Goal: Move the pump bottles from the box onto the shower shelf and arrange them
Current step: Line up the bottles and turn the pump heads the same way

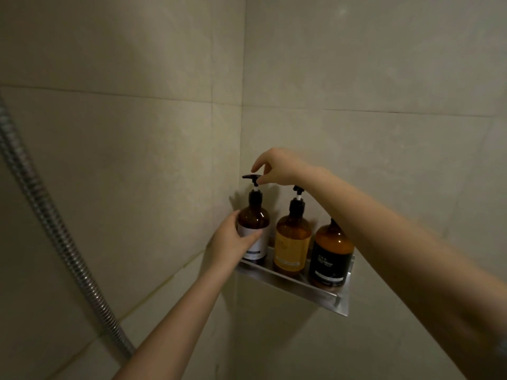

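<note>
Both my bare forearms reach in. Left hand [230,242] wraps the amber pump bottle with white label [253,229], leftmost on the brushed-metal shower shelf [288,282] in the tiled corner. Right hand [277,167] pinches its black pump head [251,178], spout pointing left. Beside it stand the amber yellow-label bottle [292,239] and the amber black-label bottle [332,253], its pump hidden by my forearm. Ribbed metal shower hose [55,229] hangs left.
</note>
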